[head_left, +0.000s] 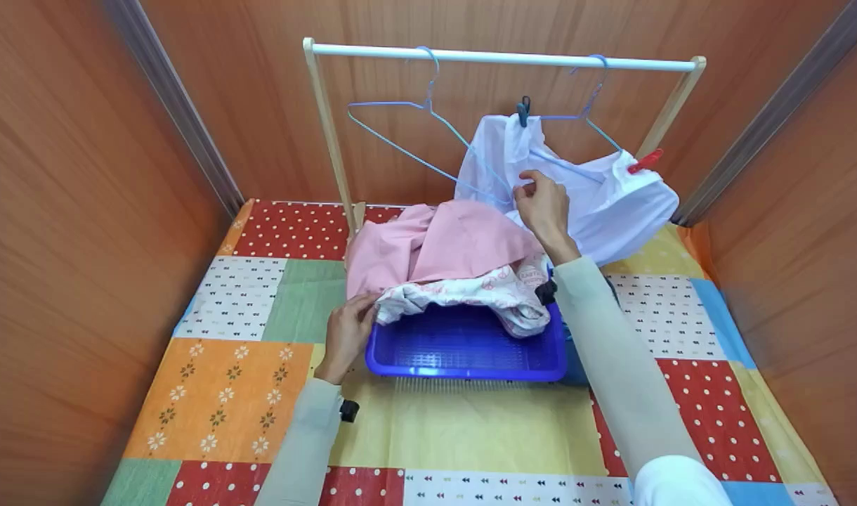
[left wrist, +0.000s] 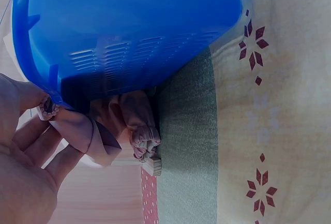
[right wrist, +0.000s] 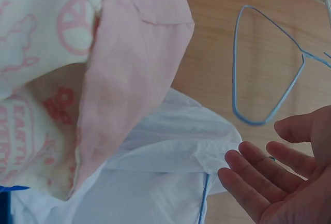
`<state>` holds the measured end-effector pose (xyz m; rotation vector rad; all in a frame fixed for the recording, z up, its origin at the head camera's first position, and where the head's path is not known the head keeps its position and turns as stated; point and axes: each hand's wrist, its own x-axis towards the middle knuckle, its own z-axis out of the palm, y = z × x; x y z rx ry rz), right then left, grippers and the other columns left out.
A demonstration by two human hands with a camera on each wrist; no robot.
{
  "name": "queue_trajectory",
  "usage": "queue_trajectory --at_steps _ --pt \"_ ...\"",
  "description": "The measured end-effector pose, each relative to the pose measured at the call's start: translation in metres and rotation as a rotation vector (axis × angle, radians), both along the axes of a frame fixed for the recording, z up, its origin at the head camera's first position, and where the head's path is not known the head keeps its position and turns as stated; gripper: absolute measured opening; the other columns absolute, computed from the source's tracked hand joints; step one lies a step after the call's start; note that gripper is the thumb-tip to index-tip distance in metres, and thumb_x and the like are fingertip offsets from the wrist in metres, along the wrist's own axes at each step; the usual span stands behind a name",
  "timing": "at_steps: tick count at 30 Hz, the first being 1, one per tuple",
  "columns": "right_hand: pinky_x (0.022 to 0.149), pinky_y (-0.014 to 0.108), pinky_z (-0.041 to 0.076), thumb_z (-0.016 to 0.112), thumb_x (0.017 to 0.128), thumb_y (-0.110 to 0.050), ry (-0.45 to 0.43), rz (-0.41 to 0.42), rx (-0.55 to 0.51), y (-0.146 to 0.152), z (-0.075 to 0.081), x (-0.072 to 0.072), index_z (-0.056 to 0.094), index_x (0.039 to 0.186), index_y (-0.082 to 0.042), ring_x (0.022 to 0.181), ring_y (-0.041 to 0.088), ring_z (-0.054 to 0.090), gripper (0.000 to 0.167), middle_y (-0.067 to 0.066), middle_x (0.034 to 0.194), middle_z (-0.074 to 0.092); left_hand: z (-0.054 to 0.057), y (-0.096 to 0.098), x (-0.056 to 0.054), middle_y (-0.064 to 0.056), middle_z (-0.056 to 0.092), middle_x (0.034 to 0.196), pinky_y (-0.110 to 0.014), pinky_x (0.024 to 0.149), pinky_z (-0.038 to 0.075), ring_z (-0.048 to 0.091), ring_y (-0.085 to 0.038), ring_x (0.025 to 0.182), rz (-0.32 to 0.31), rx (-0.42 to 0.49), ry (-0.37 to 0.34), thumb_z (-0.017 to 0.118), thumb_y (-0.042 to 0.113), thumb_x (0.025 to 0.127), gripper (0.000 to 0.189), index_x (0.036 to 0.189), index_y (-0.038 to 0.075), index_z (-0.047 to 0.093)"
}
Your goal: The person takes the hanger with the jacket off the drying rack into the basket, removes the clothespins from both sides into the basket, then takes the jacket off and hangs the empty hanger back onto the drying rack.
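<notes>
A pink garment (head_left: pixel 470 235) with a white, pink-printed inner side (right wrist: pixel 46 53) drapes over the back of a blue plastic basket (head_left: pixel 463 374). At its left front corner my left hand (head_left: pixel 345 336) pinches the fabric between thumb and fingers, beside the basket rim. My right hand (head_left: pixel 545 209) is raised behind the garment, fingers loosely bent and holding nothing. In the right wrist view it is just below an empty blue wire hanger (right wrist: pixel 234 69), apart from it. That hanger hangs from the white rod (head_left: pixel 506 56).
On a second hanger (head_left: pixel 604 133) hangs a white garment (head_left: pixel 604 225), with a dark clothespin (head_left: pixel 523 112) and a red clothespin (head_left: pixel 645 161). Wooden panels (head_left: pixel 63 176) enclose the sides and back. A patchwork cloth (head_left: pixel 232 400) lies underneath.
</notes>
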<state>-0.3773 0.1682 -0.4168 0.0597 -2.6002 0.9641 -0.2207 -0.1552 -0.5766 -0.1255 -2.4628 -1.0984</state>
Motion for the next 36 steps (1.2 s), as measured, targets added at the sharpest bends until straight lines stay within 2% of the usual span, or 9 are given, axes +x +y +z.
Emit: queue_trajectory --at_steps 7,19,25,30,36 --pt "0.091 0.045 0.052 0.064 0.092 -0.023 -0.004 0.046 -0.046 0.015 -0.014 0.020 0.070 0.116 -0.008 0.095 0.029 0.072 0.029 0.013 0.102 0.076 0.003 -0.003 -0.003 -0.014 0.074 0.112 -0.046 0.096 0.052 0.068 -0.031 0.109 -0.005 -0.011 -0.003 0.070 0.006 0.088 0.023 0.110 0.006 0.075" --pt "0.089 0.048 0.054 0.068 0.090 -0.021 0.005 0.128 -0.026 0.044 -0.032 0.060 0.069 0.117 -0.004 0.101 0.036 0.070 0.032 0.020 0.109 0.072 0.008 -0.004 -0.004 -0.013 0.074 0.110 -0.046 0.094 0.053 0.069 -0.031 0.108 -0.006 -0.022 0.011 0.071 0.006 0.087 0.022 0.109 0.006 0.075" --pt "0.086 0.049 0.056 0.069 0.090 -0.022 -0.005 0.120 -0.025 0.058 -0.049 0.084 0.068 0.118 -0.004 0.103 0.037 0.069 0.033 0.019 0.113 0.072 0.013 -0.003 -0.003 -0.012 0.075 0.107 -0.045 0.090 0.055 0.071 -0.029 0.102 -0.012 -0.023 -0.042 0.070 0.008 0.089 0.021 0.109 0.007 0.076" --pt "0.089 0.051 0.053 0.073 0.087 -0.021 -0.013 0.167 0.026 0.066 -0.068 0.099 0.068 0.121 -0.005 0.105 0.036 0.068 0.038 0.018 0.114 0.071 0.014 -0.001 -0.003 -0.010 0.075 0.098 -0.044 0.080 0.055 0.070 -0.026 0.088 0.009 -0.032 -0.075 0.070 0.010 0.089 0.021 0.110 0.009 0.075" --pt "0.093 0.050 0.051 0.079 0.082 -0.024 -0.058 0.254 0.157 0.070 -0.089 0.113 0.066 0.124 -0.006 0.108 0.035 0.066 0.048 0.016 0.118 0.070 0.018 0.001 -0.002 -0.009 0.072 0.087 -0.045 0.072 0.052 0.062 -0.023 0.075 0.015 -0.039 -0.089 0.069 0.011 0.089 0.023 0.111 0.009 0.074"
